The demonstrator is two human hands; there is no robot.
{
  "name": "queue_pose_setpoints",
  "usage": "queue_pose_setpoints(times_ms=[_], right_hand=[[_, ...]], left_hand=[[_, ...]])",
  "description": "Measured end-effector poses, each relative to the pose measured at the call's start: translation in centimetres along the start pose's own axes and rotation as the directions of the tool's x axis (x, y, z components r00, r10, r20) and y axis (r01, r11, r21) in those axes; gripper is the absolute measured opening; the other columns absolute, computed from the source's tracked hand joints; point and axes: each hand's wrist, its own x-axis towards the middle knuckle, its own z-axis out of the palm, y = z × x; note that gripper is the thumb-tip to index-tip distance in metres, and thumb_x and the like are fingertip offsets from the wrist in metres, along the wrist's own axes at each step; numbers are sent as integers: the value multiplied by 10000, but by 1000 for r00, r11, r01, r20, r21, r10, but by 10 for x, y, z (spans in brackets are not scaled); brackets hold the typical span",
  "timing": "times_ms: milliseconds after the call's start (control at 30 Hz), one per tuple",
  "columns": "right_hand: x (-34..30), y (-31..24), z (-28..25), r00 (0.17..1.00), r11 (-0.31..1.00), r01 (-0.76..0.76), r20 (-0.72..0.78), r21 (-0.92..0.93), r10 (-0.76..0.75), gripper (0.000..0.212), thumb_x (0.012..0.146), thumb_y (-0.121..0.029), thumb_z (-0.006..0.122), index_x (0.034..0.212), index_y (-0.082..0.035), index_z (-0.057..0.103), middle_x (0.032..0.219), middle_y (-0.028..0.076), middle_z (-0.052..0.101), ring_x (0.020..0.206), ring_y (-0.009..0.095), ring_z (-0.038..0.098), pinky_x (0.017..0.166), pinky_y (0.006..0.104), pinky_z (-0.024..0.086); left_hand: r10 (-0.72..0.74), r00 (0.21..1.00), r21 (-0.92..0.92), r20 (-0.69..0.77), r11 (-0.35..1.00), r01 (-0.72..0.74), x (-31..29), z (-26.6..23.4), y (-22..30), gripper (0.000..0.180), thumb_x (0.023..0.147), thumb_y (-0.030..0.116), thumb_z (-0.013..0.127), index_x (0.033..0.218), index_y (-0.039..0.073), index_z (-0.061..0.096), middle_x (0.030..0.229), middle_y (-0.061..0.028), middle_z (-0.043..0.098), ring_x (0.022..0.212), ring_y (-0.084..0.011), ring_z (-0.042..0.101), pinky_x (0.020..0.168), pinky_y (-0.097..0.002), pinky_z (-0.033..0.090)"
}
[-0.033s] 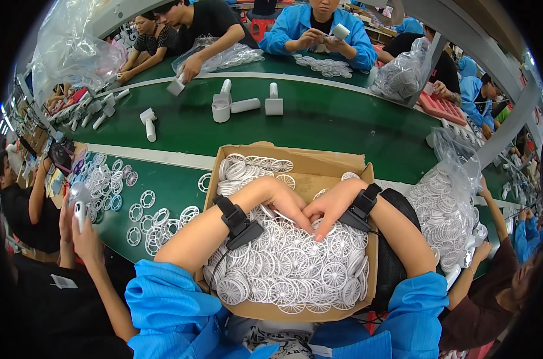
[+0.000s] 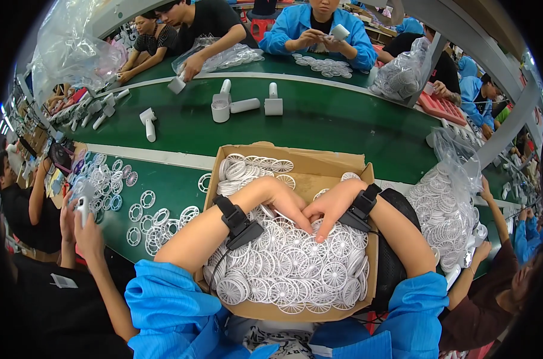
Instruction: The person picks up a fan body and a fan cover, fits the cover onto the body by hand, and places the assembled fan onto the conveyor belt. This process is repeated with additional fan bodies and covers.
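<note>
A shallow cardboard box (image 2: 319,157) in front of me holds a heap of white round spoked covers (image 2: 283,263). Both my hands reach into it and meet over the middle of the heap. My left hand (image 2: 286,198) bends downward, its fingers drawn together and partly hidden among the covers. Against it lies my right hand (image 2: 333,206), with a thumb and finger pointing down and the others curled under. What the fingertips hold, if anything, is hidden. Each wrist wears a black strapped device, the left wrist device (image 2: 240,224) and the right wrist device (image 2: 362,206).
Loose white rings (image 2: 158,224) lie left of the box. On the right, a clear bag (image 2: 457,152) spills more spoked covers. White handled parts (image 2: 226,107) stand on the green belt (image 2: 325,128) beyond. Co-workers sit opposite and at both sides; the left one holds a white device (image 2: 83,206).
My hands and the box have not visibly moved. The white device in the left co-worker's hands has shifted and turned slightly.
</note>
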Motion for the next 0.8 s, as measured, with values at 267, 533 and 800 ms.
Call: queue_pose_setpoints(times_ms=[267,533,800], right_hand=[[8,17,7,990,991,99,-90,-89,-107,707,771,-342,718,1322,-15,420,1283,131,515,1170,176,491,975,286,380],[5,3,1,994,984,-62,-95,-168,46,501,777,-307,699,1175,-55,530,1061,77,596,977,162,540,847,287,418],[0,17,2,920,993,23,-387,-116,-66,380,774,-260,662,1076,-47,573,933,62,592,883,156,540,771,289,423]], left_hand=[[196,971,28,139,979,-202,7,-2,-8,525,842,427,634,1051,-53,588,918,-49,617,856,-119,542,766,-258,435],[178,979,59,103,981,-184,5,-5,-11,497,747,338,741,1060,-22,602,910,-41,629,843,-127,553,728,-270,432],[171,974,73,-148,984,-162,-6,-16,-21,449,698,278,762,1004,-15,615,876,-51,638,809,-159,579,714,-284,439]])
